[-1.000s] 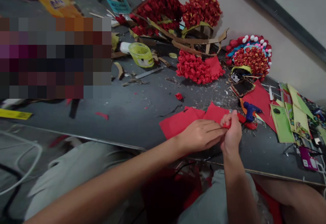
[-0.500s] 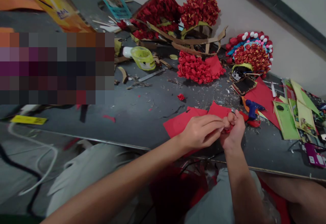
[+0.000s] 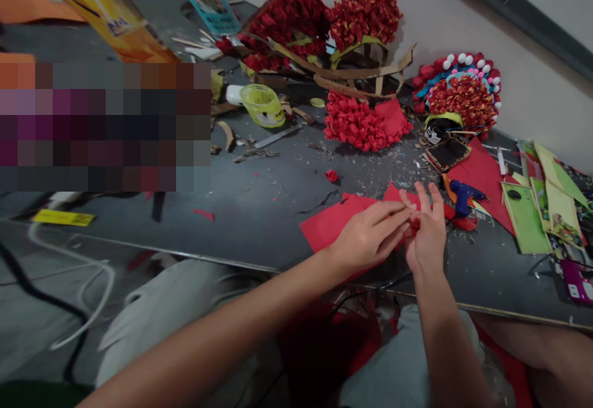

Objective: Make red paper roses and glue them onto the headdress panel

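Observation:
Close together over the table's front part, my two hands meet at a small crumpled piece of red paper (image 3: pixel 415 225). The fingertips of my left hand (image 3: pixel 370 230) are pinched on it, partly hiding it. My right hand (image 3: pixel 427 232) has its palm turned up and its fingers spread, with the paper piece against the base of the fingers. Flat red paper sheets (image 3: pixel 327 219) lie beneath my hands. Farther back on the table sits a small red paper ball (image 3: pixel 331 175).
A red paper cluster (image 3: pixel 354 125) lies behind, near cardboard strips (image 3: pixel 343 76). A blue glue gun (image 3: pixel 463 196) rests right of my hands, beside green pieces (image 3: pixel 525 219) and a purple phone-like object (image 3: pixel 577 283). At left stand a yellow-green tub (image 3: pixel 262 108) and a white cable (image 3: pixel 111 278).
My right hand has uncurled from around the red paper, and its fingers now spread upward. The left hand stays pinched at the same spot. The whole view has shifted slightly.

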Tool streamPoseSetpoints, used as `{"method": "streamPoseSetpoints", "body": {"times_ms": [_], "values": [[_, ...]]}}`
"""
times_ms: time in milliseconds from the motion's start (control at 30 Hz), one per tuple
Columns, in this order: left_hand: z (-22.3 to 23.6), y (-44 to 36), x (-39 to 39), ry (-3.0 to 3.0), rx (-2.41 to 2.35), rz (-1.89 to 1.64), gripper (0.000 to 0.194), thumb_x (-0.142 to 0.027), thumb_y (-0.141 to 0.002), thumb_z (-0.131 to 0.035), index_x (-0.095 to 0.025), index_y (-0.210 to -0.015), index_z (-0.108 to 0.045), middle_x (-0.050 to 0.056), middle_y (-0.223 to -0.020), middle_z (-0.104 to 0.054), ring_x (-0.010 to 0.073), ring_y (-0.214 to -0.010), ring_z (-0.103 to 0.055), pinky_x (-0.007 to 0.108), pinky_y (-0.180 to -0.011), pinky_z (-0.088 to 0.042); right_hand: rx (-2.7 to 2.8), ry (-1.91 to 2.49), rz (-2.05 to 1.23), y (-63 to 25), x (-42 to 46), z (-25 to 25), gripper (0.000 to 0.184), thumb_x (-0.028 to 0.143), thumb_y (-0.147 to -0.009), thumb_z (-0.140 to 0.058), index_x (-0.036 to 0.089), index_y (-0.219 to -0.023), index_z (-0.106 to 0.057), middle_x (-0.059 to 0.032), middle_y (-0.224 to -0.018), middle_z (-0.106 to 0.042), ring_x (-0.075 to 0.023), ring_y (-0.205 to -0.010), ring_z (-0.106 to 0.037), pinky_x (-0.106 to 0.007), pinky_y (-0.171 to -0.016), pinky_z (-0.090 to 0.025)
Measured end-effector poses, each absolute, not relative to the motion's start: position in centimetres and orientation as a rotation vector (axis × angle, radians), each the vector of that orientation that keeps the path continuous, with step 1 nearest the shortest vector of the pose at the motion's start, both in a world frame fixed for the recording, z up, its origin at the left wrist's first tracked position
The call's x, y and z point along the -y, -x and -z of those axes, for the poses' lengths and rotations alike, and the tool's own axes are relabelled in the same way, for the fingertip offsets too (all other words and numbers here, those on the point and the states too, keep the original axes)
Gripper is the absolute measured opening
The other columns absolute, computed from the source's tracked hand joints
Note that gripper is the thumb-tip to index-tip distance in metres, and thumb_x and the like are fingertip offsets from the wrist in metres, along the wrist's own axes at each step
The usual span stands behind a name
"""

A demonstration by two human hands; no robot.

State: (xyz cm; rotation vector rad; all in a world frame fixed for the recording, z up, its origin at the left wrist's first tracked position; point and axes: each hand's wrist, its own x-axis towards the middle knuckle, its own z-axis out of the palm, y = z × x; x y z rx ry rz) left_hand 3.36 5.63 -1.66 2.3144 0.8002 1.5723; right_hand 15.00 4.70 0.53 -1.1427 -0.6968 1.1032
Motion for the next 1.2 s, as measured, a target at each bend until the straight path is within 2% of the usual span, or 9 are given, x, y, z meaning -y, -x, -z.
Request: {"method": "streamPoseSetpoints", "body": {"times_ms": [67,167,367,533,633,767,900,1033,1200], "values": [[1.7,-3.7,-5.3,-2.276,-0.75,-1.516,0.024,-0.017,-0.091,-0.05,-0.009,-0.111,-0.059,0.015,-0.102,-0.064,0.0196,-0.094,-0.064,0.032,-0.077,-0.058,0.772,1.125,-1.023,-15.1,-4.6,-0.4,0.058,0.017,-0.068,-0.051,0.03,-0.124,-0.04,-0.0056,-0.149,-0.031,-0.0194,-0.124,-0.049,-0.033,-0.087,-0.051],[1.6,-4.2,-4.8,-2.075,-0.691,-1.45,0.026,-0.023,-0.092,-0.05,-0.012,-0.112,-0.062,0.013,-0.101,-0.065,0.0168,-0.094,-0.064,0.029,-0.08,-0.057,0.846,1.159,-0.911,-14.8,-4.2,-0.2,0.058,0.017,-0.067,-0.044,0.029,-0.124,-0.04,-0.006,-0.147,-0.033,-0.0206,-0.131,-0.041,-0.042,-0.1,-0.043],[1.1,-4.4,-4.6,-1.695,-0.704,-1.371,0.013,-0.023,-0.085,-0.062,-0.017,-0.092,-0.071,0.008,-0.096,-0.068,0.0156,-0.088,-0.066,0.027,-0.076,-0.058,0.67,1.114,-1.075,-13.4,-3.6,-0.6,0.034,0.038,-0.084,-0.034,0.024,-0.11,-0.05,-0.0084,-0.134,-0.05,-0.0198,-0.122,-0.051,-0.042,-0.1,-0.042],[-0.1,-3.2,-4.9,-1.903,-0.547,-1.226,0.013,-0.015,-0.087,-0.058,-0.012,-0.092,-0.07,0.008,-0.092,-0.068,0.0134,-0.086,-0.065,0.022,-0.077,-0.055,0.545,1.071,-1.269,-13.4,-3.2,-2.0,0.057,0.067,-0.084,-0.027,0.025,-0.106,-0.058,-0.0071,-0.13,-0.055,-0.0225,-0.121,-0.051,-0.043,-0.101,-0.04],[-0.5,-2.2,-4.8,-2.199,-0.52,-1.136,0.021,-0.01,-0.091,-0.049,-0.009,-0.102,-0.066,0.01,-0.094,-0.068,0.0137,-0.084,-0.065,0.022,-0.074,-0.055,0.485,1.067,-1.52,-13.7,-3.1,-2.2,0.06,0.07,-0.082,-0.033,0.024,-0.105,-0.062,-0.0077,-0.126,-0.059,-0.0239,-0.118,-0.053,-0.044,-0.102,-0.04],[-0.1,-2.0,-4.3,-2.442,-0.639,-1.13,0.025,-0.01,-0.092,-0.042,-0.01,-0.093,-0.067,0.009,-0.084,-0.068,0.0165,-0.075,-0.064,0.027,-0.067,-0.055,0.523,1.074,-1.657,-13.4,-3.0,-1.3,0.059,0.066,-0.086,-0.031,0.02,-0.104,-0.063,-0.0104,-0.12,-0.063,-0.0242,-0.112,-0.058,-0.044,-0.101,-0.043],[-0.2,-2.7,-4.7,-1.869,-0.743,-1.229,0.023,-0.013,-0.089,-0.047,-0.012,-0.08,-0.069,0.007,-0.079,-0.069,0.0132,-0.073,-0.063,0.023,-0.067,-0.053,0.804,1.128,-1.313,-13.1,-2.7,-0.8,0.053,0.058,-0.091,-0.029,0.021,-0.112,-0.061,-0.0092,-0.126,-0.06,-0.0222,-0.116,-0.057,-0.043,-0.1,-0.046],[-1.0,-2.5,-5.8,-1.081,-0.773,-1.076,0.018,-0.029,-0.08,-0.063,-0.013,-0.075,-0.07,0.003,-0.069,-0.067,0.0098,-0.058,-0.057,0.021,-0.058,-0.049,1.546,1.151,-0.703,-14.1,-2.2,-1.1,0.035,0.035,-0.094,-0.043,0.031,-0.127,-0.054,-0.0019,-0.134,-0.055,-0.0195,-0.126,-0.049,-0.039,-0.102,-0.047],[-1.5,-1.8,-6.5,-1.013,-0.69,-0.954,0.025,-0.036,-0.078,-0.064,-0.013,-0.071,-0.07,0.002,-0.064,-0.065,0.0119,-0.065,-0.057,0.025,-0.07,-0.048,1.868,1.232,-0.192,-15.2,-2.3,-0.6,0.055,0.01,-0.093,-0.039,0.035,-0.141,-0.03,-0.0004,-0.137,-0.052,-0.0154,-0.119,-0.056,-0.024,-0.078,-0.061]]}}
